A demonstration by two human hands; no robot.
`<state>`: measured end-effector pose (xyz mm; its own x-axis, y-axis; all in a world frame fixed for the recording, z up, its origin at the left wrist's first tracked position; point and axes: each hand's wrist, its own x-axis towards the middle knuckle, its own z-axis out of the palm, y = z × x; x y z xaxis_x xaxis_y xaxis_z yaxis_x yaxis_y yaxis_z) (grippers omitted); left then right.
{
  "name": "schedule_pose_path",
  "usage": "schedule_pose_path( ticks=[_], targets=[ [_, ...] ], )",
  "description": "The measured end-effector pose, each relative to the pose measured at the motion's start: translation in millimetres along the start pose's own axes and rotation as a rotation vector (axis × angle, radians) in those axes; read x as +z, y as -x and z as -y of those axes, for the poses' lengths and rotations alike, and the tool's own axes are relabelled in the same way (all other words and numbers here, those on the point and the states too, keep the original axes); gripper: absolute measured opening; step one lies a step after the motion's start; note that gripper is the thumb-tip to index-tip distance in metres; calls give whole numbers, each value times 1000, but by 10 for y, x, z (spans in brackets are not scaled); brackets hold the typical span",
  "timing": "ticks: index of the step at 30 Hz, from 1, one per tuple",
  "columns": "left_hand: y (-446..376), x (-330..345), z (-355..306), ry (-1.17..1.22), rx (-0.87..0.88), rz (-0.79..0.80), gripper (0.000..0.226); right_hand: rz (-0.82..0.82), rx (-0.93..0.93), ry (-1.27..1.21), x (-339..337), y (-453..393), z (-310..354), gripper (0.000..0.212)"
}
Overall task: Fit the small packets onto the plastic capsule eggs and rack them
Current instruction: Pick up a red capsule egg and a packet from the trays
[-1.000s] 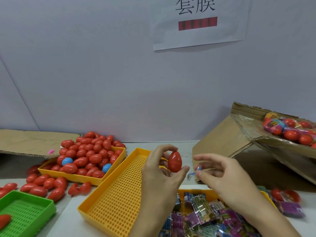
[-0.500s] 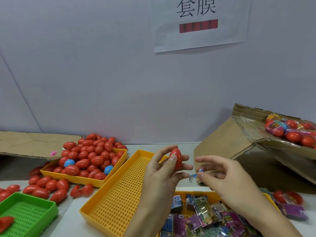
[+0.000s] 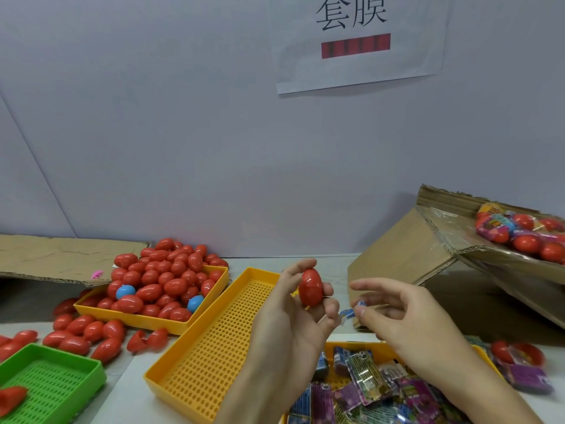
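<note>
- Red capsule egg point(image 3: 310, 287) upright, pointed end up, pinched between thumb and fingers of left hand point(image 3: 293, 313), held above the far end of the long yellow perforated tray point(image 3: 211, 341), about centre of view.
- Right hand point(image 3: 406, 316) at 3 o'clock of the egg, close but apart; thumb and forefinger pinch a small blue-white packet point(image 3: 351, 310), other fingers loosely spread.
- Yellow tray of mixed packets point(image 3: 367, 387) at 6 o'clock, under the right wrist; packets purple, green, blue.
- Second yellow tray point(image 3: 211, 304) at 9 o'clock, heaped with red eggs point(image 3: 165, 280), two blue eggs point(image 3: 125, 291) among them.
- Loose red eggs point(image 3: 79, 332) on the table beyond the green tray point(image 3: 52, 384) at 8 o'clock; one red piece lies in the green tray.
- Cardboard box point(image 3: 428, 258) at 2 o'clock, tilted, holds wrapped eggs point(image 3: 526, 237).
- Paper sign point(image 3: 357, 41) on the wall at 12 o'clock.
</note>
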<state>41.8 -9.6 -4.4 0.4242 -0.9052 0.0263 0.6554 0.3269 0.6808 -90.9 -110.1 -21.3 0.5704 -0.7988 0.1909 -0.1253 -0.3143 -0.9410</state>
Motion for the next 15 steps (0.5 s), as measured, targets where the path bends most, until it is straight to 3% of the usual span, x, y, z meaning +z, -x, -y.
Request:
schedule_pose_path(
  ticks=[4, 8, 15],
  targets=[
    [-6, 6, 10, -64, 13, -20, 38, 1, 2, -2, -2, 6, 9, 26],
    [-9, 11, 3, -43, -55, -54, 18, 3, 6, -11, -4, 10, 16, 25],
    [-8, 14, 2, -15, -69, -68, 35, 5, 8, 7, -5, 7, 20, 24]
  ],
)
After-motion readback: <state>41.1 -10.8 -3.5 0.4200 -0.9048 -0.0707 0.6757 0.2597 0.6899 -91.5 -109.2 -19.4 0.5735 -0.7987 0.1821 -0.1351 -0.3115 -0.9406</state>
